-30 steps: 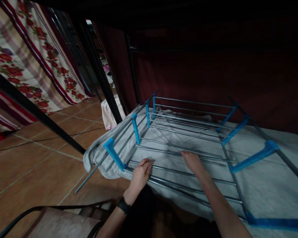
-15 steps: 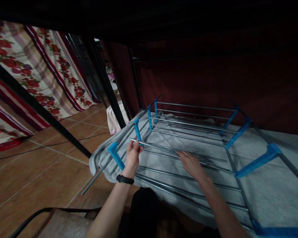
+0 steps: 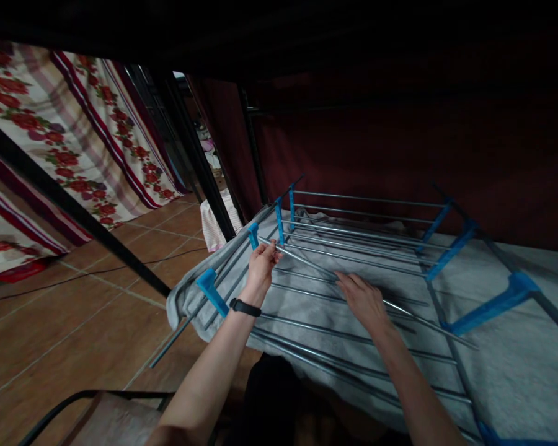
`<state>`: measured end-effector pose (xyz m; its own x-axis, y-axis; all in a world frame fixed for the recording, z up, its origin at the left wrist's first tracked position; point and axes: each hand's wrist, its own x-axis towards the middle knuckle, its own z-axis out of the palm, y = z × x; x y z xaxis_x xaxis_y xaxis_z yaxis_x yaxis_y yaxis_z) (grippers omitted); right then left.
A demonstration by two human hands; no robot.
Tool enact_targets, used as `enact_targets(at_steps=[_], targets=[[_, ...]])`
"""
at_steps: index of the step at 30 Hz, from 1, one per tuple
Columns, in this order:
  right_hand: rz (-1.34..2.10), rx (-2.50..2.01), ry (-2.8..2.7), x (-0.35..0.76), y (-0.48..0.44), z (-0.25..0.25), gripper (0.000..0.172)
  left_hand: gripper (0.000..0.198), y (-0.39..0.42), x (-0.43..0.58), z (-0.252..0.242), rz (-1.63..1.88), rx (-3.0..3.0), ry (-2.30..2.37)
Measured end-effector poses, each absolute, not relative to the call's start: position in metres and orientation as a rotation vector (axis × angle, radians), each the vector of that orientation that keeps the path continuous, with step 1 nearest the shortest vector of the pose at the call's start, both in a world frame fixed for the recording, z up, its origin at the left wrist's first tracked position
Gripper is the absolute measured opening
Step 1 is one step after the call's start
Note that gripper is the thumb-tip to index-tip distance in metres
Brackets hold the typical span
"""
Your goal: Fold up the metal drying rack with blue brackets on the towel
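A metal drying rack (image 3: 363,248) with grey rods and blue plastic brackets lies flat on a grey-white cloth (image 3: 502,365). My left hand (image 3: 261,265), a black band on its wrist, is closed on the end of one loose grey rod (image 3: 307,263) near a blue bracket (image 3: 253,235) on the rack's left side. That rod runs slantwise to the right across the other rods. My right hand (image 3: 363,300) lies over the same rod near its middle, fingers curled down on it.
A brown tiled floor (image 3: 74,322) spreads to the left with a thin black cable across it. Flowered curtains (image 3: 56,142) hang at the left behind a slanting black bar (image 3: 74,210). A dark red curtain (image 3: 400,136) backs the rack. A chair frame (image 3: 74,409) shows bottom left.
My left hand has picked up the end of a rod and carried it up and away toward the blue bracket. The rod now lies slantwise. My right hand moved slightly along it.
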<state>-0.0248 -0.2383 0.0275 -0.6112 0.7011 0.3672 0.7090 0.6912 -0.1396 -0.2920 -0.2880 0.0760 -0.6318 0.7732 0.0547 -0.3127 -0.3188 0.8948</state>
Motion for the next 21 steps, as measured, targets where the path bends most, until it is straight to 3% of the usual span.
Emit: enact_targets(at_steps=[15, 21], targets=[[-0.211, -0.973, -2.367, -0.043, -0.221, 0.058, 0.032, 0.025, -0.283, -0.309, 0.084, 1.981, 0.564, 1.186], [-0.380, -0.888, -2.306, -0.042, -0.225, 0.065, 0.033, 0.030, -0.291, -0.317, 0.069, 2.150, 0.507, 1.476]])
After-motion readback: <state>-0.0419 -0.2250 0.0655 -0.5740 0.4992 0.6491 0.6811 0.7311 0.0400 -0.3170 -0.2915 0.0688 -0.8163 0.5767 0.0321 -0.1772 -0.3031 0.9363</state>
